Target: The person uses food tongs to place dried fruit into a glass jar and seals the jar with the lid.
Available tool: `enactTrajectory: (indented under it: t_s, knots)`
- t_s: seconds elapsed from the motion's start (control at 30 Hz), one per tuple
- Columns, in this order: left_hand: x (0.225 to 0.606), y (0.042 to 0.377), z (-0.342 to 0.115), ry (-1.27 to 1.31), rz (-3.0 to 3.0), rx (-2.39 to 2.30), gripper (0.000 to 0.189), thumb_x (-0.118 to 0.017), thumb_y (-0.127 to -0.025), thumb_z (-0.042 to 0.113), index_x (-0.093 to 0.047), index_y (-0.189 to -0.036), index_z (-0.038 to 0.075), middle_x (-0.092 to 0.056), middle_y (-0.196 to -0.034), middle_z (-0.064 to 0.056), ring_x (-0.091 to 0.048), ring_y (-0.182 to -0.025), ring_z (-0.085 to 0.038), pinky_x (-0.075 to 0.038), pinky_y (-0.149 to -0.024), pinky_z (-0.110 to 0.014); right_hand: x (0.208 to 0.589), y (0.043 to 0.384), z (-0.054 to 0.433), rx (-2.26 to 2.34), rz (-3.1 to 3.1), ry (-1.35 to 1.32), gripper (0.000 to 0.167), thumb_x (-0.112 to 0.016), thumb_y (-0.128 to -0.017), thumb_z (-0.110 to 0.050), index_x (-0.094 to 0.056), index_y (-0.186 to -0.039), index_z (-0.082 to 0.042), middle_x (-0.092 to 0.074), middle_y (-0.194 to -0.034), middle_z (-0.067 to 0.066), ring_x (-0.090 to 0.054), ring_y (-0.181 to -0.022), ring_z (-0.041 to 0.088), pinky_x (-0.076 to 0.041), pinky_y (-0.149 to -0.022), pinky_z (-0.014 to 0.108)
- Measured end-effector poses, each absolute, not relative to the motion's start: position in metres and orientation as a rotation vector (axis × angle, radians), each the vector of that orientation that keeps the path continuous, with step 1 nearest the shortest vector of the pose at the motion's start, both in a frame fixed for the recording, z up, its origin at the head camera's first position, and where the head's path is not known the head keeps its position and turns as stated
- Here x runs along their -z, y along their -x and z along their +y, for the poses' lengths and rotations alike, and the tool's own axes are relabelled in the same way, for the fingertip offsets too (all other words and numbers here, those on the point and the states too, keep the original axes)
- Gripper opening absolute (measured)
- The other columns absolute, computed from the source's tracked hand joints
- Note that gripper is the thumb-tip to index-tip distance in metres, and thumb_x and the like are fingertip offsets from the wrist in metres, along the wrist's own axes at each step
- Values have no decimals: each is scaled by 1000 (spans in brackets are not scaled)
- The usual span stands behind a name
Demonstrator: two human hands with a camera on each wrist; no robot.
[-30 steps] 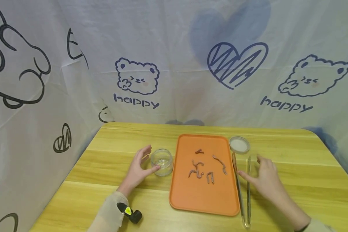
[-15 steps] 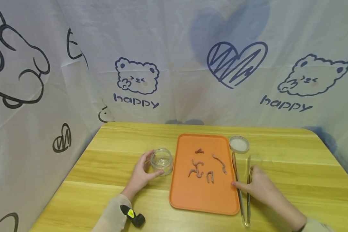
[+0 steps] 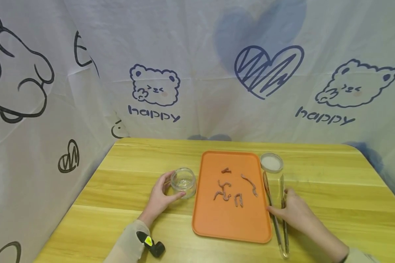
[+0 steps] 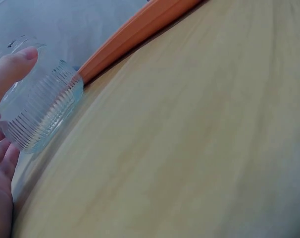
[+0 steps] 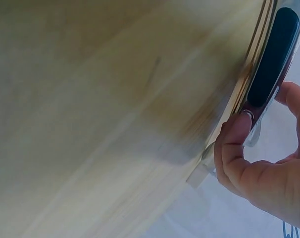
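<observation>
My left hand (image 3: 160, 200) holds a clear glass jar (image 3: 183, 184) from its left side, thumb across the front and fingers behind. In the left wrist view the jar's ribbed wall (image 4: 43, 109) shows beside the thumb. My right hand (image 3: 297, 213) pinches metal tongs (image 3: 286, 237) between thumb and fingers from either side. The right wrist view shows a dark grip panel on the tongs (image 5: 274, 59). An orange tray (image 3: 230, 226) lies between the hands. Several brown worm-like pieces (image 3: 238, 199) are spread on it.
A round clear lid (image 3: 271, 163) lies beyond the tongs, by the tray's far right corner. The wooden table (image 3: 135, 160) meets a printed white cloth (image 3: 204, 98) at the back and left.
My left hand has drawn in round the jar. My right hand has moved left and nearer onto the tongs, whose near end has shifted slightly right.
</observation>
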State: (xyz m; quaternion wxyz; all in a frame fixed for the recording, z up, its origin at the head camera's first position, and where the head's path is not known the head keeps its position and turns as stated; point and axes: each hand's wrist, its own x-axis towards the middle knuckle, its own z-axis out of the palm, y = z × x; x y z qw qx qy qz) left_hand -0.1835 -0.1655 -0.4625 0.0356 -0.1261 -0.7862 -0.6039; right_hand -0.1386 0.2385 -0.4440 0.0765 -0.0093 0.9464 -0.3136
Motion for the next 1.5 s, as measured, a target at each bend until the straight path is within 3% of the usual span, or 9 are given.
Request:
enactTrajectory:
  t_s: [0.23,0.37,0.67,1.03,1.37,1.5]
  knots:
    - [462,184,-165,393,-2422,1849,76,-82,-73,4,-41,-136,-4,-44,-138,-24,-43,-127,-37,-34,-110,-40,443,135,242,947,2870,48,80,-73,-80,-18,-26,-127,25,-58,-80,18,-55,-55,17,-51,-43,26]
    - [463,184,-166,397,-2425,1848,75,-82,-74,5,-41,-136,-4,-44,-138,-25,-42,-127,-38,-34,-111,-41,444,134,249,872,2947,123,75,-71,-78,-12,-28,-122,30,-58,-77,20,-54,-54,17,-50,-41,24]
    - [463,184,-167,406,-2433,1837,75,-82,-74,6,-41,-136,-4,-44,-138,-25,-42,-127,-38,-33,-111,-40,442,132,263,765,3070,251,64,-68,-75,-6,-37,-117,31,-57,-88,30,-54,-65,22,-51,-48,30]
    - [463,184,-167,411,-2438,1833,75,-82,-75,7,-41,-137,-4,-43,-139,-25,-41,-128,-38,-33,-111,-40,438,136,275,611,3420,509,45,-74,-65,0,-58,-102,19,-57,-75,18,-53,-63,26,-50,-48,38]
    - [465,185,-167,419,-2433,1836,74,-81,-75,7,-41,-137,-4,-44,-138,-25,-42,-127,-38,-34,-111,-39,424,143,268,579,3458,790,38,-75,-64,-3,-65,-98,11,-62,-82,17,-58,-73,32,-54,-57,43]
    - [465,185,-168,418,-2433,1837,74,-81,-75,6,-41,-137,-4,-44,-138,-25,-42,-127,-38,-34,-110,-39,425,144,262,535,3448,886,36,-75,-65,-3,-68,-98,8,-63,-82,13,-57,-71,27,-52,-54,37]
